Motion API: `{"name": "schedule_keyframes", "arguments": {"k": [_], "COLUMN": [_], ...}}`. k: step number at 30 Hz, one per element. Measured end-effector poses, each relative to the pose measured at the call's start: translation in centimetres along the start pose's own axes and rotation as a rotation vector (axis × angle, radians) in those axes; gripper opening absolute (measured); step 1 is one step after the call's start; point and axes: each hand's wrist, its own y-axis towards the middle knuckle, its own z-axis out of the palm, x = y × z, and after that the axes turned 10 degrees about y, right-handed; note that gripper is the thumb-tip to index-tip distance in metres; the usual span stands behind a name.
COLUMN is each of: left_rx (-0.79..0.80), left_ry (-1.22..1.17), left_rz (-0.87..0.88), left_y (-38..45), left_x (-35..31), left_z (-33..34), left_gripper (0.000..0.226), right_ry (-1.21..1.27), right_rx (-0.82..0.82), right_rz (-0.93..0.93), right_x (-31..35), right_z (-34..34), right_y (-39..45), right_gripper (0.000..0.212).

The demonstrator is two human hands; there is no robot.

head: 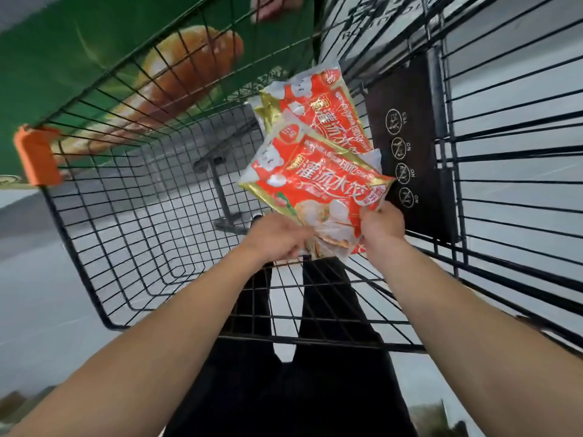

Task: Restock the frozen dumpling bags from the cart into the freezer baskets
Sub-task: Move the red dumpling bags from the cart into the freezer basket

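Two red, white and gold dumpling bags lie inside a black wire cart (126, 197). The near dumpling bag (312, 187) is held at its lower edge by both hands. My left hand (277, 238) grips its lower left corner, and my right hand (383, 223) pinches its lower right corner. The far dumpling bag (318, 105) lies behind it, partly covered by the near one and against the cart's right side. No freezer basket is in view.
A black child-seat flap (410, 143) with white warning icons hangs on the cart's right side. An orange corner bumper (38, 156) sits at the cart's left. A green panel with a food picture (94, 58) stands beyond the cart. Grey floor shows through the wire.
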Motion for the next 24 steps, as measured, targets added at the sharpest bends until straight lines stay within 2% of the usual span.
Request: {"name": "schedule_keyframes", "arguments": {"k": [3,4,5,8,12,14,16,19,24], "left_rx": [-0.459,-0.528,-0.531,-0.400,-0.210,-0.156,-0.144,-0.101,-0.035], "left_ry": [-0.004,-0.036,-0.059,-0.141,-0.361,-0.426,-0.374,-0.379,-0.653], "left_rz": [-0.043,-0.057,-0.062,-0.026,0.049,0.054,0.066,0.057,0.058], "left_y": [1.9,3.0,4.2,7.6,9.2,8.8,7.7,4.8,-1.3], "left_x": [0.5,0.6,0.5,0.1,-0.4,0.3,1.4,3.8,8.4], "left_z": [-2.2,-2.9,-3.5,-4.8,-5.7,-6.3,-6.9,-7.8,-9.6], "left_gripper": [0.033,0.028,0.028,0.032,0.009,0.012,0.021,0.021,0.011], "right_ry": [-0.063,-0.063,-0.064,-0.063,-0.002,0.097,0.154,0.200,0.145], "right_rx": [-0.039,-0.043,-0.045,-0.055,-0.069,-0.077,-0.091,-0.103,-0.075], "right_rz": [-0.001,0.000,-0.003,-0.011,0.027,0.069,0.080,0.017,-0.212], "right_x": [0.1,0.0,-0.2,-1.0,-1.4,-1.5,-1.3,-1.0,0.0], "right_z": [-1.5,-1.8,-1.9,-1.9,-2.3,-2.3,-2.0,-0.9,1.3], "right_y": [0.2,0.6,1.0,1.7,1.6,0.9,-0.2,-2.8,-8.8], "right_gripper": [0.014,0.015,0.017,0.023,0.020,0.015,0.012,0.014,0.011]}}
